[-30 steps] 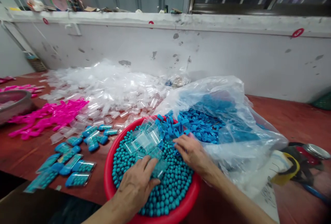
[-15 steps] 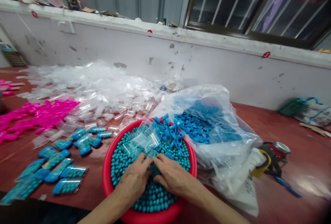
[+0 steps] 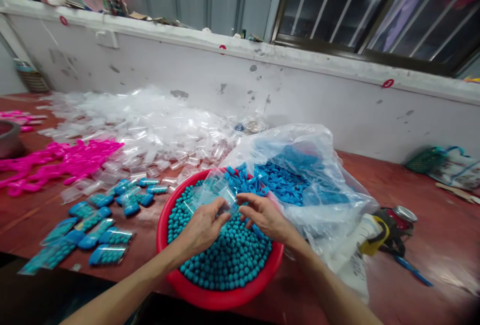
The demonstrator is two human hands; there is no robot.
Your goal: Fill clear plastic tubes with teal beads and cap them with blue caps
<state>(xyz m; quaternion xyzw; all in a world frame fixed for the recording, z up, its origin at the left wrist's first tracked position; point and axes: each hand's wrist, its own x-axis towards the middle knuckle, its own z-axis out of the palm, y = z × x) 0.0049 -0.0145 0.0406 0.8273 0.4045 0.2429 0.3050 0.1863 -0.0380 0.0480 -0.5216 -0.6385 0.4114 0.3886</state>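
Note:
Turquoise beads (image 3: 225, 260) fill a red basin (image 3: 225, 301) in front of me. Over the beads, my left hand (image 3: 205, 225) is closed, thumb and fingers pinching a small clear plastic case (image 3: 227, 196). My right hand (image 3: 267, 216) hovers just right of it, fingers apart and slightly curled, with nothing visible in them. More clear cases (image 3: 204, 196) rest on the beads behind my left hand. Blue plastic caps (image 3: 245, 181) lie heaped at the basin's back right edge.
Filled cases with blue caps (image 3: 108, 254) lie left of the basin. Behind them are pink plastic pieces (image 3: 75, 160) and a large pile of clear cases (image 3: 142, 115). A plastic bag (image 3: 330, 215) of blue caps stands right, beside a tape roll (image 3: 377, 237) on the red table (image 3: 405, 200).
Both hands have risen from the beads and moved slightly apart, the right one farther to the right. The clear case now shows at my left fingertips. The view has shifted a little.

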